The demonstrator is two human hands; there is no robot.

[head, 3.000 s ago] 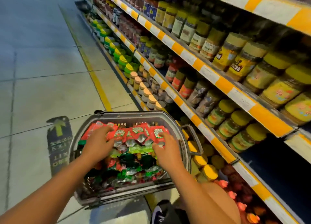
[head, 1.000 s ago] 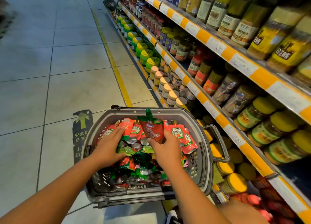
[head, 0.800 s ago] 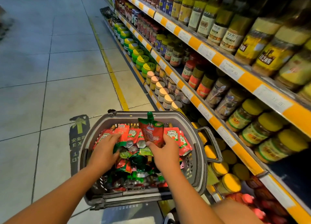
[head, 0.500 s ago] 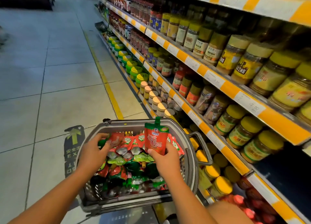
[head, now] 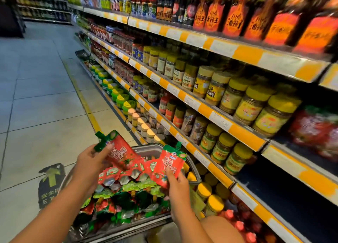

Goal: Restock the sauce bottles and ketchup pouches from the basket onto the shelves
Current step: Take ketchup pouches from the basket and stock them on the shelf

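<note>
A grey plastic basket (head: 146, 147) sits on the floor in front of me, heaped with red and green ketchup pouches (head: 128, 188). My left hand (head: 89, 164) holds a red pouch with a green spout (head: 117, 149) lifted above the basket and tilted left. My right hand (head: 176, 180) pinches a second red pouch (head: 171, 164), held upright over the basket's right side. Red pouches (head: 316, 127) stand on the shelf at the far right, with a dark gap (head: 285, 171) on the shelf below them.
Shelving with orange and white price strips (head: 219, 113) runs along the right, packed with yellow-lidded jars (head: 256, 104) and dark bottles with red labels (head: 234, 14). Jars also fill the lowest shelf beside the basket. Tiled floor with a yellow line (head: 82, 98) lies to the left.
Both hands have risen out of the basket, each with a pouch. The left hand, earlier down among the pouches, now holds one up. My view has lifted toward the upper shelves.
</note>
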